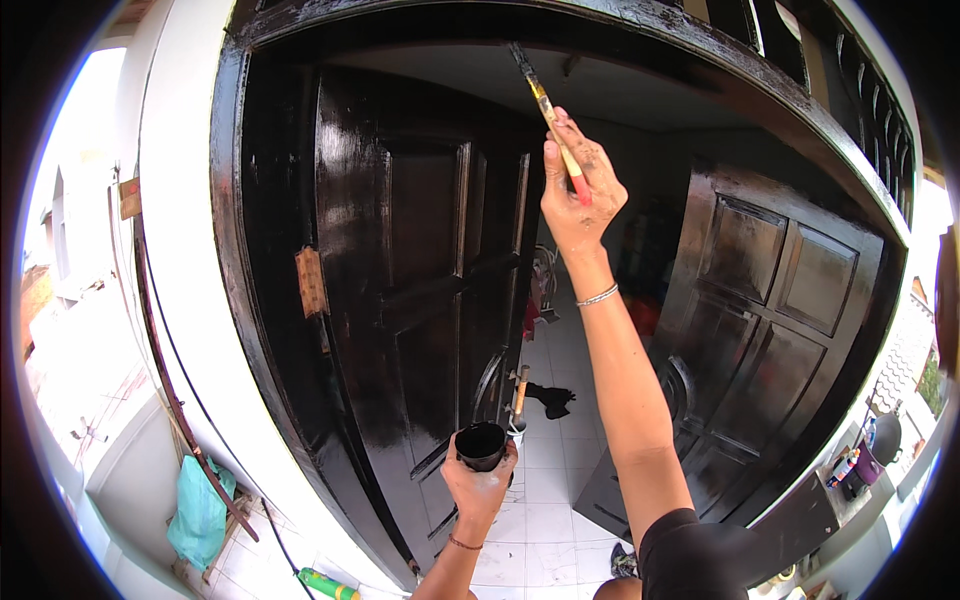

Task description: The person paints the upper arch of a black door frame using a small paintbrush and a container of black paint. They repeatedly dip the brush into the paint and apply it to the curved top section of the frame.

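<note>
My raised right hand (592, 190) grips a paintbrush (543, 102) with a wooden handle, red at its end. Its dark bristles point up, close to the underside of the dark door frame (440, 27); whether they touch it I cannot tell. Lower down, my left hand (478, 492) is wrapped around a small black cup (481, 448), whose inside looks dark. Paint smudges mark both hands. Beside my left arm stands a glossy dark panelled door (425, 225), swung inward. A second panelled door (768, 300) stands ajar on the right.
A wooden-handled tool (521, 392) stands beyond the cup, near a black cloth (552, 400) on the white tiles (545, 485). A teal bag (203, 512) and a green bottle (328, 585) lie at lower left. A dark pan (886, 438) rests by a ledge at right.
</note>
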Motion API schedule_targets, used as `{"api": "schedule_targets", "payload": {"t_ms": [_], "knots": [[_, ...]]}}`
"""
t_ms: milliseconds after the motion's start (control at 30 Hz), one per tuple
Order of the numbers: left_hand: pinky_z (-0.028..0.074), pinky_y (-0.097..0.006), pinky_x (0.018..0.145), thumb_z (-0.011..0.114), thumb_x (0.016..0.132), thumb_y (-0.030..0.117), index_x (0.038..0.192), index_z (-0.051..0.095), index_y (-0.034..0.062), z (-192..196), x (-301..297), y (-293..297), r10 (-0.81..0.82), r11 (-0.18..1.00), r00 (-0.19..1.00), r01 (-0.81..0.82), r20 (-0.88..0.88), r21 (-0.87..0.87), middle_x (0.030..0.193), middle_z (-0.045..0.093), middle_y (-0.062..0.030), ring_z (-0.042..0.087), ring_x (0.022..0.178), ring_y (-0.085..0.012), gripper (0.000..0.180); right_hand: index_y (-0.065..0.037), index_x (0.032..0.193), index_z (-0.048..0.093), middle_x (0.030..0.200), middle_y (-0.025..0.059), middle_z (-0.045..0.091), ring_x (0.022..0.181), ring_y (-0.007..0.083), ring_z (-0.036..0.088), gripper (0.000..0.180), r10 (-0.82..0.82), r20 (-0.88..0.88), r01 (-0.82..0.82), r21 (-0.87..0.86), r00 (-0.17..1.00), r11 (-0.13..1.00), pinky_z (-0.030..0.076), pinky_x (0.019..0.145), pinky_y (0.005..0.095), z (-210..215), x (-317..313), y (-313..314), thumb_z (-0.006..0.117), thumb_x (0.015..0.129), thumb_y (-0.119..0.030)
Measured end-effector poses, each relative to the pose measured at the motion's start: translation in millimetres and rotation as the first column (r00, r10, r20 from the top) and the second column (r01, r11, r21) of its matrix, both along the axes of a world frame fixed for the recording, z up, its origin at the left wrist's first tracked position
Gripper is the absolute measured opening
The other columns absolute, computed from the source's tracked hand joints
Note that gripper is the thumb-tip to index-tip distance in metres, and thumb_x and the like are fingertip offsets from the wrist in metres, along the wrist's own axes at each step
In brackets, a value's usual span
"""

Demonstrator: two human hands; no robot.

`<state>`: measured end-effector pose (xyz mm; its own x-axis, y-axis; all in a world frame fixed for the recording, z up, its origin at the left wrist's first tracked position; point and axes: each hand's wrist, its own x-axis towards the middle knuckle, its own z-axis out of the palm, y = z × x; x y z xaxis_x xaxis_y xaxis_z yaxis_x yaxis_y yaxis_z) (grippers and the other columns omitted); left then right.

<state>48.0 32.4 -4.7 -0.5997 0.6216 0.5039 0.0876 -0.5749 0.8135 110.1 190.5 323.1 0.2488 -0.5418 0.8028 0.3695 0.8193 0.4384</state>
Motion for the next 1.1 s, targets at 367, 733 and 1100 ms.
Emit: {"api": "schedule_targets", "payload": {"t_ms": [367,733,1100], "knots": [[0.057,-0.026,0.074,0.086,0.077,-0.001,0.097,0.065,0.0003,1,9,2,-0.004,0.999,1.000,0.003,-0.028,-0.049,0.085,0.073,-0.0055,0.069,0.076,-0.0110,0.029,-0.005,0.103,0.077,0.114,0.0065,0.079,0.089,0.0229,0.075,0.023,-0.445,-0.039,0.442,0.217,0.895,0.870,0.062,0.078,0.0318,34,97,0,0.082,0.082,0.002],[0.057,-0.026,0.073,0.089,0.075,0.009,0.097,0.067,-0.0005,-2,11,5,0.007,1.000,0.999,-0.007,-0.037,0.016,0.082,0.076,-0.0067,0.071,0.074,-0.0111,0.032,-0.007,0.107,0.076,0.115,0.0053,0.078,0.090,0.0217,0.073,0.026,-0.537,-0.080,0.542,0.186,0.840,0.820,0.057,0.080,0.0311,38,92,4,0.082,0.083,0.000],[0.058,-0.027,0.075,0.089,0.074,0.007,0.097,0.068,-0.0005,-1,12,3,-0.007,1.000,1.000,0.007,0.000,-0.015,0.084,0.076,-0.0070,0.071,0.076,-0.0116,0.032,-0.007,0.105,0.076,0.111,0.0057,0.079,0.092,0.0218,0.074,0.022,-0.444,-0.109,0.456,0.128,0.889,0.881,0.058,0.083,0.0327,33,87,7,0.080,0.084,0.001]]}}
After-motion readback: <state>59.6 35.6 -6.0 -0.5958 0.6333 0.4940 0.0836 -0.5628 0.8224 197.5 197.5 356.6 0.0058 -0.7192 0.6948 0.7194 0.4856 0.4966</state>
